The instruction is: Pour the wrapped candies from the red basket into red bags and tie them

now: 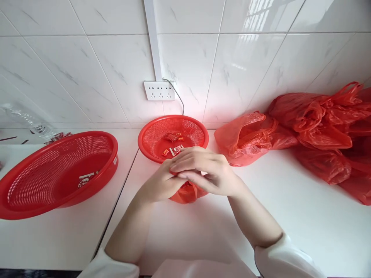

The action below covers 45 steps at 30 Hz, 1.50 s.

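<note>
Two baskets, one left basket and one middle basket; at least four packets in the latter; one small bag mid-way along the desk; one larger bag by its back edge; several piled bags, uncountable, at its back right corner; one socket panel.

- We lose most fingers of the left hand beneath the right hand.
- Both hands hide part of the thin red plastic bag from us.
- Our right edge cuts the heaped red plastic bags.
</note>
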### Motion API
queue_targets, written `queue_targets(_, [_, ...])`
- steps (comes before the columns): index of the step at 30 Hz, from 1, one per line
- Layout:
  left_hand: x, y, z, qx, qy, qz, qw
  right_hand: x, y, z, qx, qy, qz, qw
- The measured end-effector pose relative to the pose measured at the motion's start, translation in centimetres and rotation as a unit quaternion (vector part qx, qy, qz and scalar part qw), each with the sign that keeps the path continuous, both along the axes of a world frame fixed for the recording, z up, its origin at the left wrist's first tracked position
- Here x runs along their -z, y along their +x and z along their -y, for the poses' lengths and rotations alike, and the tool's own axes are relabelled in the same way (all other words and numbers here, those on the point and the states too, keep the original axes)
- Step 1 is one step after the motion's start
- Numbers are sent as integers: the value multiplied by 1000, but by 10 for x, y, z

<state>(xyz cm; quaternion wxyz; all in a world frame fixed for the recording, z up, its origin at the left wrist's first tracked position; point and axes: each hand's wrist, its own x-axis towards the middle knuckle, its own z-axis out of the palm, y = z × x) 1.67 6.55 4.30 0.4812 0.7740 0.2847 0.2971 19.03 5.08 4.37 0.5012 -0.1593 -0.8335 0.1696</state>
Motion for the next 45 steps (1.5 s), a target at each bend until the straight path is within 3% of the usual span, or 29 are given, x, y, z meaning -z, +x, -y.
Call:
queue_targets(4, [6,4,-2,-53,-107,46,992,11,10,-5,92,-49,-2,995])
queue_targets(9, [8,9,-5,-8,-194,82,978,29,20,-15,122,-70,21,990])
queue_targets(12, [10,10,-8,-15,-200,75,977,36,23,-18,138,-88,3,987])
queue_targets(14, [12,8,-14,-57,-189,64,978,38,26,-18,140,-102,-22,985])
queue_targets(18, [13,2,-25,-121,-134,65,981,35,32,-11,67,-75,-16,995])
queue_targets(21, [10,-1,-24,-71,-52,45,995,31,32,-6,-2,-58,61,996])
queue_targets(24, [9,-3,-18,-59,138,-31,988,31,28,-8,-11,-60,19,998])
queue_targets(26, [12,-4,-14,-102,317,-89,939,35,23,-13,34,-96,-91,991])
queue_targets(28, [17,-2,-14,-151,461,-113,867,41,17,-20,59,-182,-149,970])
queue_targets(29, [20,-1,-16,-167,500,-111,842,44,14,-22,52,-232,-147,960])
queue_targets(31, [25,2,-21,-190,520,-92,827,48,11,-27,8,-314,-123,941])
queue_targets(33, [28,5,-26,-203,508,-70,834,52,10,-31,-24,-346,-134,928])
queue_targets(36, [29,5,-31,-196,488,-47,849,53,15,-36,-8,-340,-188,921])
queue_targets(39, [27,1,-33,-153,456,-31,876,53,25,-40,10,-367,-194,910])
queue_targets(43, [25,-7,-36,-78,401,-1,913,53,32,-43,-35,-425,-221,877])
queue_targets(45, [24,-8,-36,-77,357,15,931,54,29,-43,-47,-423,-246,871])
